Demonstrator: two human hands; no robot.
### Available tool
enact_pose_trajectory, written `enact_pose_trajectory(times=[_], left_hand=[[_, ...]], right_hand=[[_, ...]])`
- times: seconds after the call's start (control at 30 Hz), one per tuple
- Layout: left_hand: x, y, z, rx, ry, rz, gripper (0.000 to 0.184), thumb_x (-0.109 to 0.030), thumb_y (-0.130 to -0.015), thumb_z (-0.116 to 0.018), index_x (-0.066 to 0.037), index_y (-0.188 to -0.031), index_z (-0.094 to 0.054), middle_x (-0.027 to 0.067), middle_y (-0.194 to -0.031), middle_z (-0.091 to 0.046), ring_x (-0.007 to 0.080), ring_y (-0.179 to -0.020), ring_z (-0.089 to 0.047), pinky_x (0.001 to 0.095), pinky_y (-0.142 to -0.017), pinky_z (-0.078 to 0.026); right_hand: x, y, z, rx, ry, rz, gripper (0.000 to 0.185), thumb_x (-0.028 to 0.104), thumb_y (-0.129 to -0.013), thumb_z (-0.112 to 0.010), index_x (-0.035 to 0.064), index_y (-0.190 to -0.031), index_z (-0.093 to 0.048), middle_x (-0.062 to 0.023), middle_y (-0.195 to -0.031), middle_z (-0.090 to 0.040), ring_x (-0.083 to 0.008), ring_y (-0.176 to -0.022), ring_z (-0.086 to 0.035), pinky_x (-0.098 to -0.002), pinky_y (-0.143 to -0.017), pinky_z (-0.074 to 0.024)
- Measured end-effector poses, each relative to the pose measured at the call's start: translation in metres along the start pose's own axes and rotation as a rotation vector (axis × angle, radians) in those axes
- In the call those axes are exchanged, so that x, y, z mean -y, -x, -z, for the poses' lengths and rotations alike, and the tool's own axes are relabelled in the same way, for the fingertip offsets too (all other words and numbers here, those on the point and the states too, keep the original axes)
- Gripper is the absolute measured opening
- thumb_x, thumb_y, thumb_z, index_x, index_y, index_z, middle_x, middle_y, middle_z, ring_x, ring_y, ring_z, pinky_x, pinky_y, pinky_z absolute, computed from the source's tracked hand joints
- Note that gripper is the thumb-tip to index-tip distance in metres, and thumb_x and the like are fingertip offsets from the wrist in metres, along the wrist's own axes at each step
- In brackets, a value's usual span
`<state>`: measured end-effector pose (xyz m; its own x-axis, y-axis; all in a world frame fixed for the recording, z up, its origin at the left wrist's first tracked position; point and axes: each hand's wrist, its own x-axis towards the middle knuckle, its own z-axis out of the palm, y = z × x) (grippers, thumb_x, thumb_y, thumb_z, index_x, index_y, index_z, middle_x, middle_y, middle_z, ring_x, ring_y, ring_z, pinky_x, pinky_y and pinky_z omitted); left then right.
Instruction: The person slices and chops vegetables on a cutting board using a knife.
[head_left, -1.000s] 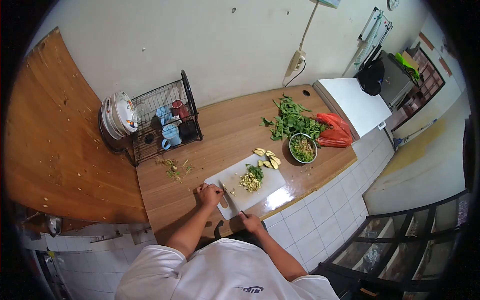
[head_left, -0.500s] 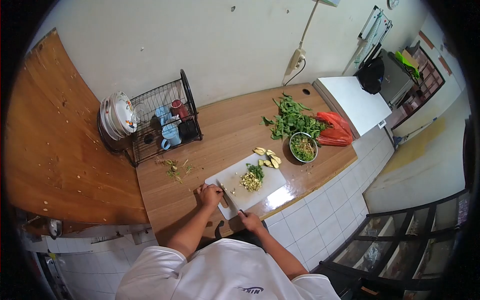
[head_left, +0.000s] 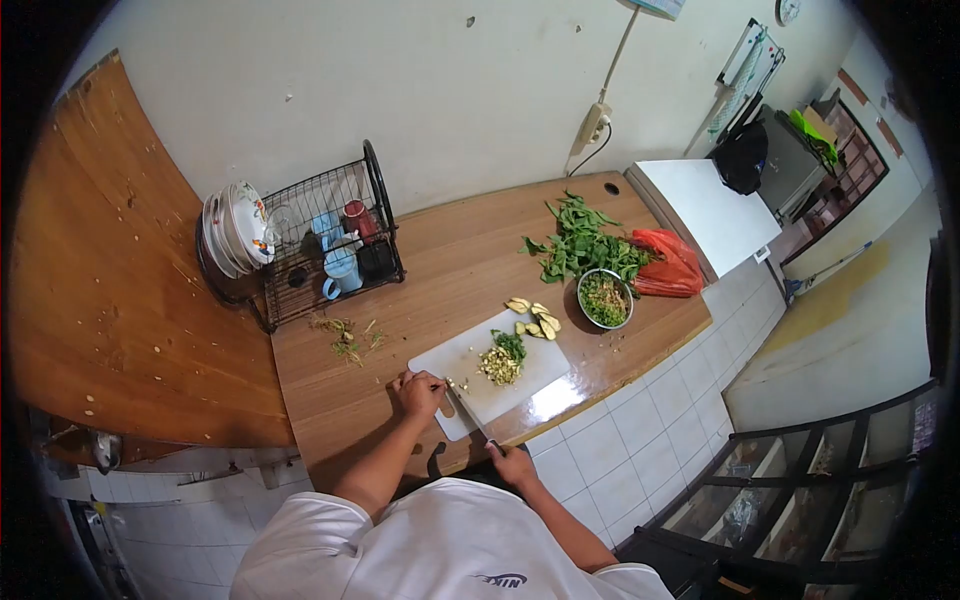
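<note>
Grip of the right hand (head_left: 513,466) is closed around the handle of the knife (head_left: 472,415), just past the near edge of the white cutting board (head_left: 530,370). From there the knife points up and to the left, across the board's short way, and its tip end is right by the left hand (head_left: 418,392). So the left hand is near the tip and the right hand has the handle.

Left fingers are bent and bunched together at the left end of the board. I cannot tell if they pinch a small bit or only press down.

On the board, a pile of chopped pale bits (head_left: 499,366) sits to the right of the blade, with chopped greens (head_left: 512,345) touching it. Some cut pieces with dark skin (head_left: 546,323) lie at the far right corner. All this is on the wooden bench (head_left: 460,260).
</note>
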<state>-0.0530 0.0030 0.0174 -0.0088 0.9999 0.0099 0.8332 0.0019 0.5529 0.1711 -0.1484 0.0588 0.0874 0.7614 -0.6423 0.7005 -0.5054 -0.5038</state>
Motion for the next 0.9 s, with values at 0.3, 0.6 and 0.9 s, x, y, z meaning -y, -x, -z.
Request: enact_pose_trajectory(times=[0.3,0.6,0.9], left_hand=[[-0.007,0.002,0.009,-0.017,-0.038,-0.027,0.012,-0.031,-0.078,-0.080,-0.023,-0.087,-0.081,-0.0069,-0.097,-0.072,0.0214,-0.111,-0.056,0.0456,-0.099,-0.032],[0.002,0.002,0.003,0.003,-0.015,-0.171,0.012,-0.031,-0.076,-0.081,-0.024,-0.085,-0.081,-0.0082,-0.094,-0.073,0.0192,-0.106,-0.057,0.0448,-0.100,-0.032],[-0.006,0.009,0.007,0.003,0.056,-0.019,0.012,-0.033,-0.075,-0.082,-0.024,-0.083,-0.081,-0.0081,-0.095,-0.073,0.0180,-0.107,-0.057,0.0445,-0.100,-0.031]], right_hand=[[0.006,-0.008,-0.008,-0.025,0.031,-0.020,0.075,0.071,-0.095,-0.041,0.0070,-0.122,-0.069,-0.0301,-0.115,-0.067,-0.0463,-0.113,-0.062,-0.0503,-0.099,-0.0484],[0.020,-0.035,-0.002,0.045,-0.026,-0.015,0.078,0.070,-0.095,-0.042,0.0021,-0.122,-0.069,-0.0310,-0.117,-0.067,-0.0438,-0.117,-0.062,-0.0481,-0.102,-0.0480],[-0.010,-0.016,-0.016,-0.020,-0.201,0.053,0.081,0.072,-0.095,-0.043,-0.0021,-0.116,-0.070,-0.0318,-0.105,-0.069,-0.0454,-0.109,-0.065,-0.0484,-0.096,-0.0490]])
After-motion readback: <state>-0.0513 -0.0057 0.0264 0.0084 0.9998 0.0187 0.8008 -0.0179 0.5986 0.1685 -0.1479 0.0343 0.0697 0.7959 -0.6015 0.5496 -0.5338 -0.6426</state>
